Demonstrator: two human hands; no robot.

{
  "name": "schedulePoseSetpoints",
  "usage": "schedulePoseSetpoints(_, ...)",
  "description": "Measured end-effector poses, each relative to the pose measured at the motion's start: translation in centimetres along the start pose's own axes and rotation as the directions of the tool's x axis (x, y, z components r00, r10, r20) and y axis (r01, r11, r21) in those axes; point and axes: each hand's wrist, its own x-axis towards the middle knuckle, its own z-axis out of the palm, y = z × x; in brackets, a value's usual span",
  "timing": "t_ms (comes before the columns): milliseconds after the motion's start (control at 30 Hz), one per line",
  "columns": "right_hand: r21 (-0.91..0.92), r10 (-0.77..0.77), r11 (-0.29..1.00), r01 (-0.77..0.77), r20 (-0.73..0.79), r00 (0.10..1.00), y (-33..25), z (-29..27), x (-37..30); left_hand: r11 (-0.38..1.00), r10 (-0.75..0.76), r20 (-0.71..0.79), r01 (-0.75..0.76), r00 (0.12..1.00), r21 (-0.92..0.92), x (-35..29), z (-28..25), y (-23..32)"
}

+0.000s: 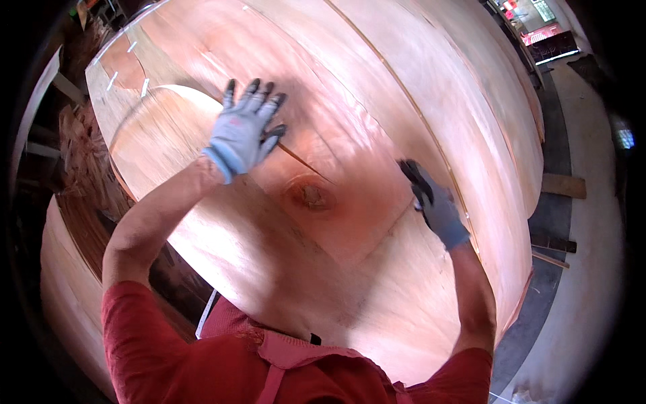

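Observation:
Both my hands wear grey gloves with black fingertips. My left hand (243,131) lies with fingers spread on a pinkish wood veneer sheet (367,209), beside a dark narrow split (296,157) in it. A brown knot with a ragged pale centre (313,196) shows below that split. At the sheet's right corner is my right hand (436,203), slightly blurred, fingers stretched toward the upper left and thumb near the sheet's edge. I see nothing held in it. Under this sheet lies a paler veneer sheet (269,269).
Short white tape strips (146,87) mark the far left veneer. A long narrow brown seam (404,85) runs across the sheets on the right. Torn brown veneer scraps (87,158) lie at the left. Wooden pieces (564,185) stick out beyond the right edge, over a dark floor strip (548,289).

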Motion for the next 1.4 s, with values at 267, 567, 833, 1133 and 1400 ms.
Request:
schedulePoseSetpoints(267,-0.392,-0.008,0.920,-0.003,-0.025,1.000,-2.1,6.7,15.9,0.984,-0.008,0.035,0.014,0.999,-0.178,4.5,8.6,5.1)
schedulePoseSetpoints(567,-0.529,0.053,0.848,-0.035,0.020,0.998,-0.9,9.1,20.6,0.962,-0.024,0.048,0.036,0.999,-0.271,4.7,8.6,5.5)
schedulePoseSetpoints(833,-0.495,0.094,0.866,-0.067,0.029,0.995,0.0,10.1,21.7,0.968,-0.029,0.030,0.036,0.999,-0.248,4.7,9.0,5.4)
schedulePoseSetpoints(1133,-0.723,0.042,0.685,0.095,0.169,0.985,1.8,8.5,17.4,0.989,-0.059,-0.015,0.057,0.998,-0.134,4.7,10.1,5.1)
schedulePoseSetpoints(1400,-0.745,0.196,0.666,-0.048,0.112,0.974,3.6,6.1,6.5,0.999,-0.017,0.032,0.018,0.999,-0.045,5.2,8.5,5.9)
